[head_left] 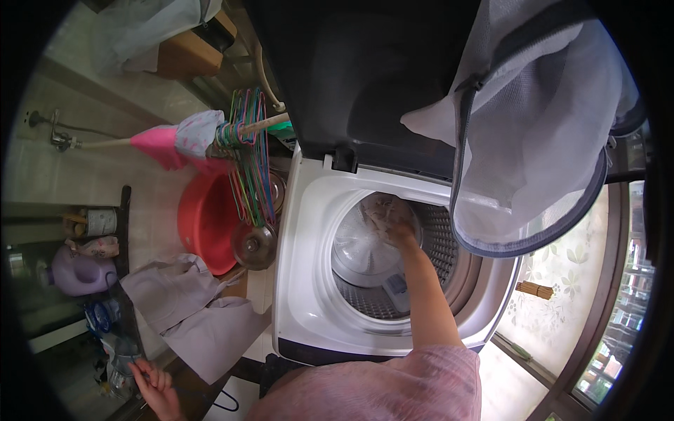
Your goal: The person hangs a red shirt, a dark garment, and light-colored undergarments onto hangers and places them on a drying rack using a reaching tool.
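Note:
My right hand [401, 232] reaches down into the drum [363, 258] of a top-loading washing machine [305, 294]. It is at a pale, crumpled cloth [380, 208] near the bottom; the fingers blend with the cloth, so a grip cannot be made out. At the lower left, my left hand [154, 380] is raised with its fingers partly curled. A dark wire hanger [226, 402] shows beside it, and whether the hand holds it is unclear. Grey-white garments [210, 326] hang above that hand.
The machine's dark lid [368, 68] stands raised. A mesh laundry bag [542, 131] hangs over the right rim. Coloured hangers [253, 158] on a pole, a red basin [202, 221] and a glass pot lid [254, 246] are to the left. A purple jug [84, 271] sits farther left.

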Tool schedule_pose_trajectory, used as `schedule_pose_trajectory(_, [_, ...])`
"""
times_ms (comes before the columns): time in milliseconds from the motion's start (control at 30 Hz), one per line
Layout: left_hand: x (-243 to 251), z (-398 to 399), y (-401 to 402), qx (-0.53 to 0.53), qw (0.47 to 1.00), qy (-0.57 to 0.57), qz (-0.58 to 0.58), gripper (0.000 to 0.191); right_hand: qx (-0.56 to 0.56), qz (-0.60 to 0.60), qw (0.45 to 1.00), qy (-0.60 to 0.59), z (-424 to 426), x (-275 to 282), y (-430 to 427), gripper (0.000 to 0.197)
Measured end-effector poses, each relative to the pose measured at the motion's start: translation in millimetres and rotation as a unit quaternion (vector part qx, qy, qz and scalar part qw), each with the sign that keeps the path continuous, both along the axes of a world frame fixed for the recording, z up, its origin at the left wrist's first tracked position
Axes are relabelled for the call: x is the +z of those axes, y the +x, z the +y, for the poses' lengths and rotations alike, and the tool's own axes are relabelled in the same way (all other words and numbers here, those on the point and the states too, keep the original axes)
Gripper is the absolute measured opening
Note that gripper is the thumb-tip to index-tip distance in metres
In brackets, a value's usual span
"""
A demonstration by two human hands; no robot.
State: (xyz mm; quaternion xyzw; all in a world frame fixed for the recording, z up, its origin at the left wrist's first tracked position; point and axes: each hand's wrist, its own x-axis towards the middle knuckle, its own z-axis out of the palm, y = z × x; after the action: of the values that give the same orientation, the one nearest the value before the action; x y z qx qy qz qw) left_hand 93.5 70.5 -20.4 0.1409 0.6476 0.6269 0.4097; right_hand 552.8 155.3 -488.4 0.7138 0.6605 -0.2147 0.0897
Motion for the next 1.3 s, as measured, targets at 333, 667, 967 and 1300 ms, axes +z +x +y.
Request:
schedule_pose_trajectory(333, [-27.3, -3.1, -35.2, -0.006, 1.000, 0.004, -0.021, 0.031, -0.079, 0.076, 0.994, -0.025, 5.3, -86.4, 2.0, 0.049])
schedule_pose_trajectory(667, [-22.6, -28.0, -97.8, -0.188, 0.967, 0.032, -0.168, 0.032, -0.337, 0.129, 0.932, 0.038, -2.0, 62.4, 53.2, 0.038])
schedule_pose_trajectory(967, [-5.7, -9.0, -133.7, -0.367, 0.905, 0.000, -0.217, 0.041, -0.148, 0.418, 0.886, 0.137, -76.1, 457.1, -55.3, 0.034])
schedule_pose_trajectory(1300, [7.1, 23.6, -142.0, -0.643, 0.714, 0.030, -0.276, 0.048, -0.099, 0.410, 0.831, 0.363, -216.5, 622.2, -208.9, 0.030])
